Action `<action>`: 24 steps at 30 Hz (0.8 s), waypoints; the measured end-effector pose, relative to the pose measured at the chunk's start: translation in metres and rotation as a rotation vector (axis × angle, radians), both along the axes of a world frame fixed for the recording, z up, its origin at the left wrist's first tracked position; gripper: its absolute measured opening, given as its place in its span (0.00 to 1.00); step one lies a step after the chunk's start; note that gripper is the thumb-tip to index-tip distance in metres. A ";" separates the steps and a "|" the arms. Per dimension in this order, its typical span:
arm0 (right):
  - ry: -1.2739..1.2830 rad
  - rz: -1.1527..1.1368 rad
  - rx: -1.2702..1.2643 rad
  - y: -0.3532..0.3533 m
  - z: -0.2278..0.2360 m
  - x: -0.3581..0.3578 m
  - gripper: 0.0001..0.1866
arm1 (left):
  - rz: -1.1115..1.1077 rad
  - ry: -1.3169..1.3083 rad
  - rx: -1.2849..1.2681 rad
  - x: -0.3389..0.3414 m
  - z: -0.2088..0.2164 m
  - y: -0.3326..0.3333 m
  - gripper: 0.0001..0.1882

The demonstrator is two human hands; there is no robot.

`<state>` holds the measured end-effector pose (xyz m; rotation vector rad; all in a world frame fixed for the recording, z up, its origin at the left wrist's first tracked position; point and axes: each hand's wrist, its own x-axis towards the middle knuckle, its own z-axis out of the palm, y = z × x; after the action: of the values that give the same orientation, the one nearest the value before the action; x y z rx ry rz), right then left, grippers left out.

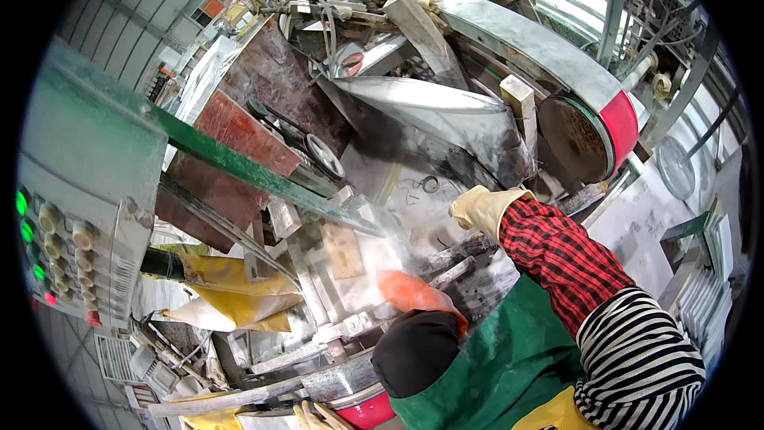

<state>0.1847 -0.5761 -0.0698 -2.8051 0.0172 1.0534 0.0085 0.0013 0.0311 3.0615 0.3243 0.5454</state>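
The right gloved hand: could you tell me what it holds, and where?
The right hand in a cream glove grips a dusty grey stone bar at its upper end.

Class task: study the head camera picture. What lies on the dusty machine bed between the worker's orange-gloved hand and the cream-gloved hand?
In the head view, grey dust-coated bars lie between the left hand and the right hand.
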 end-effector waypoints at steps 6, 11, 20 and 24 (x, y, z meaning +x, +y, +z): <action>-0.086 -0.036 0.028 -0.006 -0.011 -0.003 0.14 | 0.012 -0.153 -0.246 -0.009 -0.011 -0.015 0.20; -0.149 -0.057 0.087 0.002 0.004 -0.004 0.14 | 0.265 -0.147 -0.665 -0.009 0.025 -0.073 0.20; -0.111 -0.088 0.111 -0.003 0.005 0.002 0.14 | -0.033 -0.032 -0.006 -0.010 -0.020 0.005 0.23; -0.134 -0.130 0.129 -0.005 0.003 0.000 0.14 | -0.065 -0.059 0.013 -0.011 -0.020 0.001 0.23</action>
<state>0.1848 -0.5815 -0.0671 -2.7105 0.1119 0.8066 -0.0024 0.0021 0.0115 3.0482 0.2198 0.6358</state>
